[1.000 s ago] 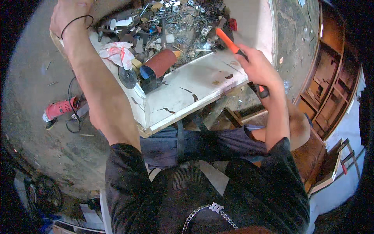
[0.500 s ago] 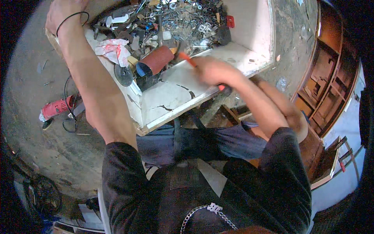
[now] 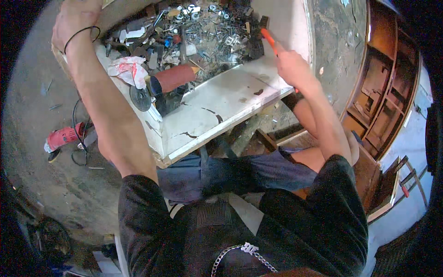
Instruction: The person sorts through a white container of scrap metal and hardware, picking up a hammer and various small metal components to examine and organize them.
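Observation:
My right hand (image 3: 295, 69) is closed around the orange handle of a hammer (image 3: 271, 39). Its dark head reaches the right end of the pile of nails and screws (image 3: 217, 37) in a white wooden drawer (image 3: 230, 99). At the far left corner of the drawer, my left hand (image 3: 76, 23) is wrapped over the edge, its fingertips partly hidden. Between my arms, a roll of reddish-brown sandpaper (image 3: 173, 78) lies in the drawer beside a dark grinding disc (image 3: 142, 98) and a crumpled white and red plastic bag (image 3: 128, 70).
A red angle grinder (image 3: 64, 137) with a black cord lies on the floor to the left. A brown wooden shelf frame (image 3: 383, 83) stands at the right. The drawer's near edge sits above my legs (image 3: 221, 173).
My right hand has swung the hammer away and to the right, from near the sandpaper roll to the pile's right end. My left hand stays on the drawer edge.

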